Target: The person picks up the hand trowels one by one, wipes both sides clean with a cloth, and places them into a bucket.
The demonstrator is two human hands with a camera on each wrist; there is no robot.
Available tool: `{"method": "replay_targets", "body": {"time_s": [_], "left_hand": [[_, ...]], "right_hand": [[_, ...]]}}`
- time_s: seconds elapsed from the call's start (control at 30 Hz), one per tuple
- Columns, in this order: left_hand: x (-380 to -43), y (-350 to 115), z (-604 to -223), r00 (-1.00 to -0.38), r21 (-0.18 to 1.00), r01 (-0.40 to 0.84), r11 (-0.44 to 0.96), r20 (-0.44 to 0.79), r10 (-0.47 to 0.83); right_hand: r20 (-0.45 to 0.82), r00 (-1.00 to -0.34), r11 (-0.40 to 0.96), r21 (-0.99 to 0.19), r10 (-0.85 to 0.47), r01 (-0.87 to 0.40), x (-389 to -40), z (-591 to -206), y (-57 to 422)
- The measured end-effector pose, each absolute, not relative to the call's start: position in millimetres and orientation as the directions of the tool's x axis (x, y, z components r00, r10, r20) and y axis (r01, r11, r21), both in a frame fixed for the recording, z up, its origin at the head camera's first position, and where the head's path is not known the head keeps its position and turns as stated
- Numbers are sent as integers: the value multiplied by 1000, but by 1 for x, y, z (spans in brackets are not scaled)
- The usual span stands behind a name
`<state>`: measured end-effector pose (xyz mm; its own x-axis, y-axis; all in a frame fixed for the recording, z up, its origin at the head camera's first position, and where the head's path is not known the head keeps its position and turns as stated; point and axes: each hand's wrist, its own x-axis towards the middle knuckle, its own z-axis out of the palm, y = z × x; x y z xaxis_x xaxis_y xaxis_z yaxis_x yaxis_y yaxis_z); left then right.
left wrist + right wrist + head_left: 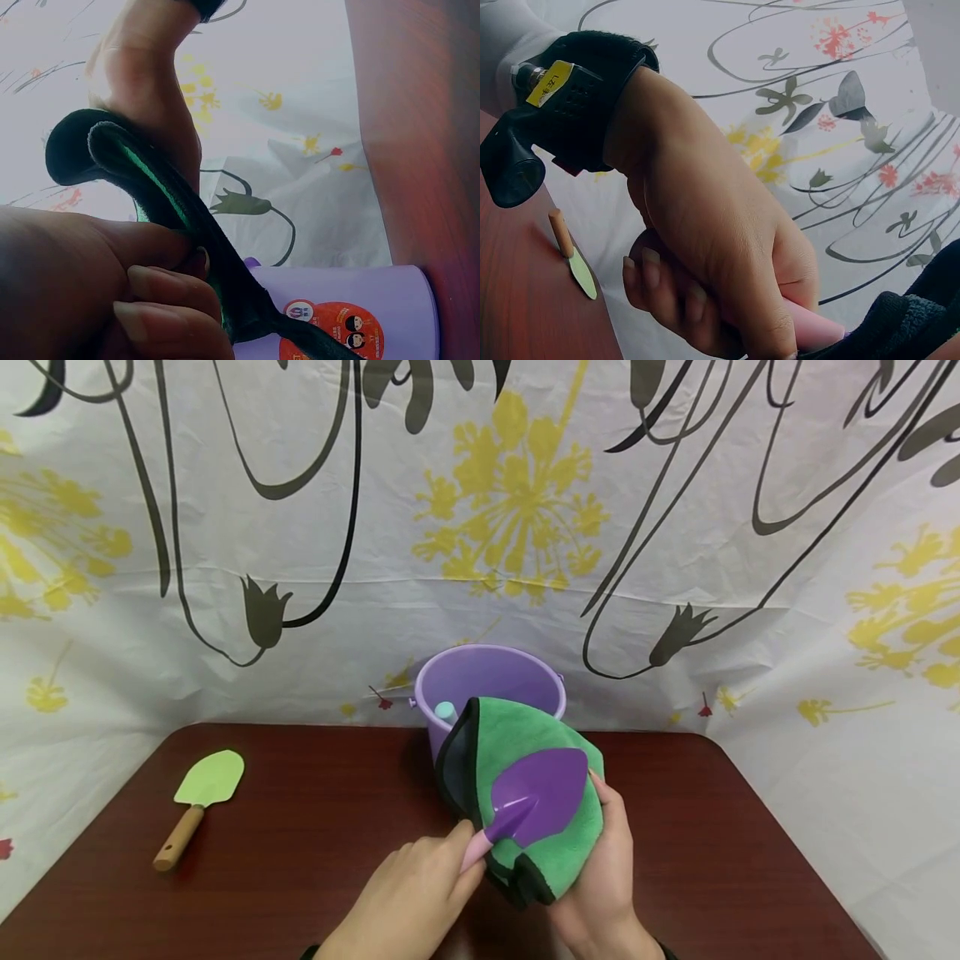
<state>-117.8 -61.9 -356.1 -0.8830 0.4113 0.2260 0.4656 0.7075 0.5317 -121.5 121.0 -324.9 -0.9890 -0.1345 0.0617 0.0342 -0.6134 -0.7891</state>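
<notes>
My left hand (416,889) grips a toy trowel (543,793) by its pink handle (814,330), fingers curled round it. The trowel's purple blade lies against a green cloth (540,722) with a black edge and a dark grey reverse side. Under and along the right side of that cloth, my right hand (606,868) holds it, with the thumb by the blade's tip. Most of the right fingers are hidden behind the cloth. In the left wrist view, the cloth's folded dark edge runs between the two hands.
A purple bucket (487,652) stands behind the cloth at the table's far edge, with a pale-blue-topped item (446,712) inside. On the left of the dark red table (315,818) lies a lime-green trowel (212,778) with a wooden handle. A patterned sheet (337,543) hangs behind.
</notes>
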Motion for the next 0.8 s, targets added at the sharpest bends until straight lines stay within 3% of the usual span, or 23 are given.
{"method": "replay_targets", "body": {"time_s": [0.33, 0.8], "left_hand": [[-117, -63, -355, -881, 531, 471, 705, 233, 412], [-116, -61, -351, -883, 556, 465, 689, 236, 406]], "right_hand": [[41, -989, -636, -769, -143, 60, -121, -321, 129], [168, -972, -679, -734, -168, -9, -121, -320, 140]]}}
